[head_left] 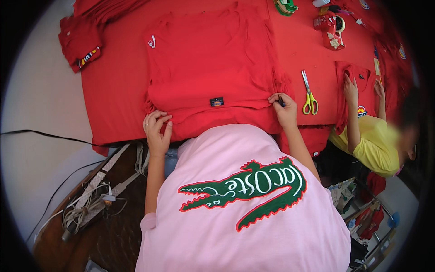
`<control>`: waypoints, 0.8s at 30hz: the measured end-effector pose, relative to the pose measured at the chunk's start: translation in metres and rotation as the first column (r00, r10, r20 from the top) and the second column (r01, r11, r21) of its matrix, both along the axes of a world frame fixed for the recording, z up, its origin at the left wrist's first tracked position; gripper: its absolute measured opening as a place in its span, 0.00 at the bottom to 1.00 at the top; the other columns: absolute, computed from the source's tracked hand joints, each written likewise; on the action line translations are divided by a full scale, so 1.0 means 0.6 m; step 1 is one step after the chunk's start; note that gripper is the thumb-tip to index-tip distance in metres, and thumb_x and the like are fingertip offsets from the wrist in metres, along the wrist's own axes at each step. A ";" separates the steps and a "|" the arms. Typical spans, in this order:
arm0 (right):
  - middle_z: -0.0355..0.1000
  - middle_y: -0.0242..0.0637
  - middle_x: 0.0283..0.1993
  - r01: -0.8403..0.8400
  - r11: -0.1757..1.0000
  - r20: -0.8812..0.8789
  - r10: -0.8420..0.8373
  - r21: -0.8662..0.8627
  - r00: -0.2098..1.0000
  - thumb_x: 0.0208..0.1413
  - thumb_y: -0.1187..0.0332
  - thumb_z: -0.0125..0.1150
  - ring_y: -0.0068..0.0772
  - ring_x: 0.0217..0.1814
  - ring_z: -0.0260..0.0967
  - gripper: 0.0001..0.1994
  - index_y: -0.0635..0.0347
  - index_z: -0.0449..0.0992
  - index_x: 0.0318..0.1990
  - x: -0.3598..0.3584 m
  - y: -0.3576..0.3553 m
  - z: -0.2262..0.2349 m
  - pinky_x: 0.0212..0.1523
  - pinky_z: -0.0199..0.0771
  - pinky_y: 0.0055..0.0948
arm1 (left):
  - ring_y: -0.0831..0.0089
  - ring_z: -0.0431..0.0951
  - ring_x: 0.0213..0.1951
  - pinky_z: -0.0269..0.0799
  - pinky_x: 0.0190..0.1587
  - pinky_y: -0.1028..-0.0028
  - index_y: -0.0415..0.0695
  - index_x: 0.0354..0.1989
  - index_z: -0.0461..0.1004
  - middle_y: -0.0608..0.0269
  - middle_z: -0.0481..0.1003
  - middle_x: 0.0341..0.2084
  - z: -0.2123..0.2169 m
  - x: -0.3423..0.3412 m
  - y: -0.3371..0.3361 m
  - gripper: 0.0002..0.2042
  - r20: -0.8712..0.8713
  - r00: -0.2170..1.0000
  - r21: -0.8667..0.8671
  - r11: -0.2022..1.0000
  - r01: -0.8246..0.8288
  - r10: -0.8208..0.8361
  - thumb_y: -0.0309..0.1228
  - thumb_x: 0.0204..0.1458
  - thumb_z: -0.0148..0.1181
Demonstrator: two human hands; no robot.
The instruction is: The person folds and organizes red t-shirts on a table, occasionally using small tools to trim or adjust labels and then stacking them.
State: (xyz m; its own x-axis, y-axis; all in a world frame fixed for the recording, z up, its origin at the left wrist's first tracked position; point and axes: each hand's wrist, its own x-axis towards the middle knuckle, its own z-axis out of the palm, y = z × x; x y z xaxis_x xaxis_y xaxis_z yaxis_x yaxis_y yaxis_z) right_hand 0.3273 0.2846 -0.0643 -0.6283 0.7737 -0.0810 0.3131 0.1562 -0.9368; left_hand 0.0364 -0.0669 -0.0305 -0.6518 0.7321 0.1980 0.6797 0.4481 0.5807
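A red shirt [190, 84] lies spread over a stack of red garments in front of me. Near the middle of its close edge is a small dark label [217, 102]. At the left end of that edge, my left hand [157, 131] pinches the cloth between thumb and fingers. My right hand [286, 110] grips the right end of the same edge. A small dark object [281, 101], too small to make out, is tucked in the right hand's fingers. A small white emblem [152, 41] shows on the shirt's far left part.
Yellow-handled scissors [309, 97] lie right of the stack. Beyond them are a red box [330, 31] with tape and a green tape dispenser [285, 6]. A co-worker in yellow [374, 140] handles another red shirt [362, 84]. Tangled cables [86, 208] lie at lower left.
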 end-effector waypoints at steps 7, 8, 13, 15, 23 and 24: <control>0.81 0.34 0.38 0.111 0.984 -0.098 -0.126 -0.142 0.987 0.60 0.84 0.55 0.20 0.42 0.77 0.10 0.69 0.82 0.42 -0.008 0.004 0.038 0.46 0.76 0.22 | 0.61 0.79 0.49 0.66 0.59 0.58 0.48 0.40 0.85 0.64 0.80 0.42 0.040 0.027 0.070 0.07 -0.138 0.990 0.083 0.996 0.043 -0.031 0.30 0.53 0.73; 0.81 0.32 0.38 0.133 0.990 -0.129 -0.139 -0.055 0.982 0.62 0.83 0.55 0.18 0.42 0.76 0.09 0.69 0.82 0.44 -0.027 -0.006 0.062 0.45 0.75 0.21 | 0.60 0.81 0.47 0.69 0.57 0.60 0.48 0.42 0.85 0.62 0.81 0.42 0.045 0.036 0.099 0.08 -0.073 0.991 0.113 0.986 0.123 -0.115 0.29 0.53 0.73; 0.80 0.34 0.43 -0.053 0.998 -0.118 0.049 -0.034 0.992 0.65 0.76 0.63 0.20 0.43 0.74 0.09 0.68 0.79 0.50 -0.102 -0.033 0.125 0.47 0.75 0.24 | 0.58 0.81 0.51 0.75 0.54 0.61 0.43 0.51 0.83 0.57 0.78 0.53 0.030 0.066 0.248 0.13 0.045 0.881 0.207 0.867 0.452 -0.470 0.26 0.58 0.69; 0.80 0.38 0.47 -0.125 0.992 -0.126 0.120 -0.033 0.985 0.67 0.72 0.64 0.27 0.47 0.76 0.12 0.68 0.78 0.54 -0.142 -0.054 0.119 0.51 0.76 0.28 | 0.56 0.80 0.52 0.76 0.55 0.58 0.44 0.53 0.81 0.57 0.76 0.54 0.012 0.060 0.290 0.13 0.054 0.896 0.157 0.890 0.428 -0.440 0.27 0.59 0.68; 0.77 0.46 0.49 -0.139 0.985 -0.056 0.146 0.102 0.988 0.73 0.66 0.58 0.42 0.52 0.76 0.15 0.66 0.76 0.60 -0.167 -0.033 0.020 0.56 0.74 0.37 | 0.59 0.80 0.46 0.78 0.51 0.60 0.45 0.55 0.82 0.59 0.75 0.49 -0.045 0.009 0.322 0.16 0.153 0.949 0.066 0.961 0.270 -0.277 0.28 0.58 0.70; 0.78 0.44 0.48 -0.138 0.987 -0.062 0.143 0.080 0.988 0.74 0.66 0.57 0.40 0.51 0.76 0.16 0.66 0.75 0.61 -0.168 -0.028 0.019 0.55 0.74 0.36 | 0.62 0.80 0.43 0.78 0.49 0.62 0.45 0.54 0.83 0.60 0.75 0.48 -0.043 0.007 0.324 0.16 0.147 0.949 0.060 0.960 0.273 -0.279 0.28 0.57 0.71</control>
State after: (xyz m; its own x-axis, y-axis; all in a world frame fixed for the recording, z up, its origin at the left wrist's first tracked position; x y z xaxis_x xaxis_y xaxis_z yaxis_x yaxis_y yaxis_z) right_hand 0.2267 0.2678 -0.0528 -0.7334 0.6795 0.0205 0.2197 0.2654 -0.9388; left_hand 0.0404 0.1277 -0.0565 -0.4502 0.8813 0.1437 0.6752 0.2307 0.7006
